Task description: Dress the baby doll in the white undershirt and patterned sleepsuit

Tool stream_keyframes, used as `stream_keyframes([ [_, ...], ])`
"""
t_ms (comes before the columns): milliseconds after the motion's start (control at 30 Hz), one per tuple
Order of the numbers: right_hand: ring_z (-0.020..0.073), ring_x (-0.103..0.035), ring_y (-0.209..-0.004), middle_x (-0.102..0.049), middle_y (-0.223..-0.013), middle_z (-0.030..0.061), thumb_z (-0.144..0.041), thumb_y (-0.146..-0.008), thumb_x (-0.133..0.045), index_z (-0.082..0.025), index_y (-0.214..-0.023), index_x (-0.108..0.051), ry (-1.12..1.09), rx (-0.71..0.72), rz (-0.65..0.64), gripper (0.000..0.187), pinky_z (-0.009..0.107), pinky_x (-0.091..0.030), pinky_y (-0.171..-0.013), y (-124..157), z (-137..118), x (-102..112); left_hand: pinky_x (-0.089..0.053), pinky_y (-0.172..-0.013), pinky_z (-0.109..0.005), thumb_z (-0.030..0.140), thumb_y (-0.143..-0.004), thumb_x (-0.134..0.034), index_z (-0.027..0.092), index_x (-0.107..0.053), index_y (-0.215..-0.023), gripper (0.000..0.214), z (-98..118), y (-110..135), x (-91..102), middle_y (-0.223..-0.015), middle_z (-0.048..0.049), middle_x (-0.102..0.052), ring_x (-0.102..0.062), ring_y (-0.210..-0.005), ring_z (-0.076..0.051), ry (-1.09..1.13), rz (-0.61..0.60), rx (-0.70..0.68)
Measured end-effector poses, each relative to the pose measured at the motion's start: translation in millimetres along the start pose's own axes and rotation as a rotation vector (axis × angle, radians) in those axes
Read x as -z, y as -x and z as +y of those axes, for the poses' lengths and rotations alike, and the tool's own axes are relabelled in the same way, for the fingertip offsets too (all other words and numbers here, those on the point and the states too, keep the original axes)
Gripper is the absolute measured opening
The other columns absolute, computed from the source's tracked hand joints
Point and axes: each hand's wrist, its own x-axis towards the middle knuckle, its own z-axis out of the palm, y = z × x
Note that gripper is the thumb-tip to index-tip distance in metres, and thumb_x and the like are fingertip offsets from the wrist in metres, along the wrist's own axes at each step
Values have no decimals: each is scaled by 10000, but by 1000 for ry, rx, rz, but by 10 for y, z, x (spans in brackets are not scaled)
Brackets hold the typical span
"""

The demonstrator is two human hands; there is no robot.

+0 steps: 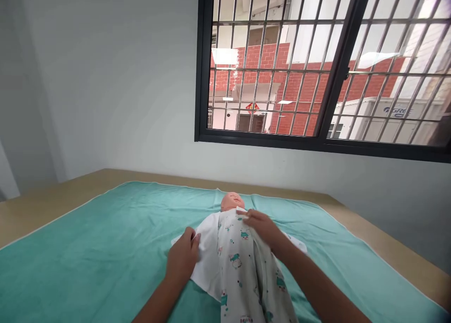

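Note:
A baby doll (232,200) lies on its back, its head toward the far edge of the table. Over its body is a white baby garment (235,262) with a small green and red print; a plain white panel (208,262) is spread out to the left. My left hand (183,255) pinches the edge of that white panel between thumb and fingers. My right hand (262,226) rests on the garment's top near the doll's neck, fingers stretched out. The garment hides the doll's arms and legs.
A green towel (105,248) covers most of the wooden table (21,219) under the doll. Behind the table stands a pale wall (123,88) with a barred, dark-framed window (268,139) on the right.

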Motion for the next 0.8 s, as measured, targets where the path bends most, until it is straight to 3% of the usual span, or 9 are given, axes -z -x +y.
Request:
stream_keyframes([
  [133, 291, -426, -1303, -601, -1280, 83, -73, -734, -493, -195, -714, -523, 652, 360, 31, 127, 497, -282, -1093, 204, 158, -474, -319, -615, -261, 378, -950, -307, 235, -465, -865, 229, -41, -30, -44, -765, -5, -636, -589, -721, -194, 77, -48, 20],
  [233, 275, -391, -1346, -544, -1366, 98, -81, -815, -456, -185, -866, -591, 862, 507, 52, 178, 513, -273, -1121, 446, 290, -603, -387, -714, -290, 398, -939, -322, 215, -546, -916, 291, -74, -76, -68, -897, -63, -692, -623, -846, -232, 127, -114, 11],
  [400, 234, -497, -1271, -559, -1358, 72, -109, -804, -487, -194, -974, -599, 977, 641, -60, 220, 434, -405, -1071, 791, 402, -511, -399, -962, -311, 353, -821, -571, 197, -656, -1109, 339, -37, -110, 49, -1186, -60, -676, -586, -1107, -257, 352, -375, -191],
  [500, 238, -506, -1263, -513, -1400, 82, -125, -776, -506, -183, -1109, -587, 1028, 724, -29, 348, 405, -469, -1010, 863, 480, -373, -449, -942, -337, 390, -774, -651, 197, -687, -1116, 395, -16, -75, 161, -1165, -36, -692, -598, -1089, -285, 612, -553, -178],
  [567, 249, -465, -1300, -459, -1442, 88, -132, -790, -502, -166, -1274, -516, 1052, 735, 73, 485, 424, -461, -1017, 853, 538, -295, -502, -855, -360, 440, -776, -659, 176, -688, -1121, 435, 6, -36, 226, -1078, -59, -722, -643, -985, -292, 770, -559, -25],
  [667, 245, -431, -1328, -452, -1446, 97, -99, -819, -459, -125, -1398, -407, 1060, 699, 216, 582, 441, -430, -1046, 804, 619, -239, -536, -749, -350, 444, -779, -677, 144, -633, -1205, 523, 118, 11, 331, -1016, -104, -732, -681, -853, -270, 985, -475, 171],
  [800, 208, -455, -1311, -493, -1418, 56, -5, -795, -394, -143, -1377, -457, 1020, 732, 246, 601, 407, -412, -1063, 773, 703, -239, -531, -654, -275, 393, -778, -699, 153, -608, -1248, 536, 513, 32, 492, -1045, -122, -723, -687, -852, -246, 1126, -446, 149],
])
